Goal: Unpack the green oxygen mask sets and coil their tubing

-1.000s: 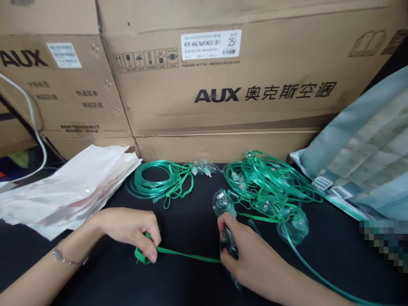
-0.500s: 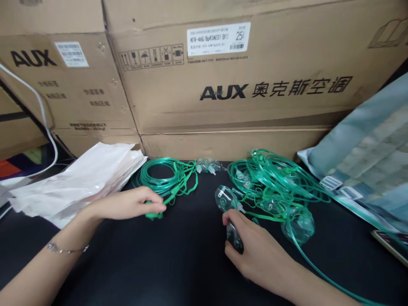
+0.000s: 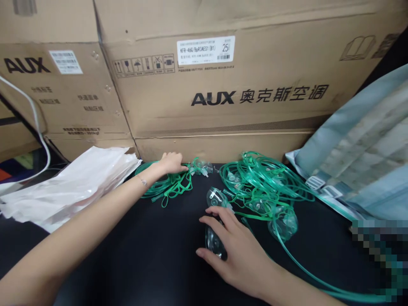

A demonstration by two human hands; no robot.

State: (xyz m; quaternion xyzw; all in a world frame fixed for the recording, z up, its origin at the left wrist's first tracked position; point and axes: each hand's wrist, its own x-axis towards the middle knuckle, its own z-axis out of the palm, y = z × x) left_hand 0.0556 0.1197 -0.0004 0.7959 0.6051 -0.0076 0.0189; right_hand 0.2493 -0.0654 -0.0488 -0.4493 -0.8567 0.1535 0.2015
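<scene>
My left hand point(image 3: 174, 162) reaches to the back, over a coil of green tubing point(image 3: 148, 187). Its fingers are curled and partly hidden, and a green strap point(image 3: 195, 160) shows at them. Clear oxygen masks point(image 3: 204, 167) lie just to its right. My right hand point(image 3: 237, 246) is open, fingers and thumb apart, around a clear oxygen mask point(image 3: 214, 243) on the black tabletop point(image 3: 153, 255). Another clear mask point(image 3: 215, 197) lies just beyond its fingertips. Right of it is a tangled heap of green tubing point(image 3: 261, 174) with straps and masks, one mask point(image 3: 283, 223) at its front.
Large cardboard boxes point(image 3: 153, 110) stand along the back. White plastic packets point(image 3: 70, 182) are stacked at left, near a white cable point(image 3: 38, 114). A pale blue bag point(image 3: 360, 140) leans at right. Loose green tubing point(image 3: 312, 270) runs to the lower right.
My left hand has moved back and right with the green strap, over the coil. My right hand's fingers have spread apart around the mask. The view has shifted slightly right.
</scene>
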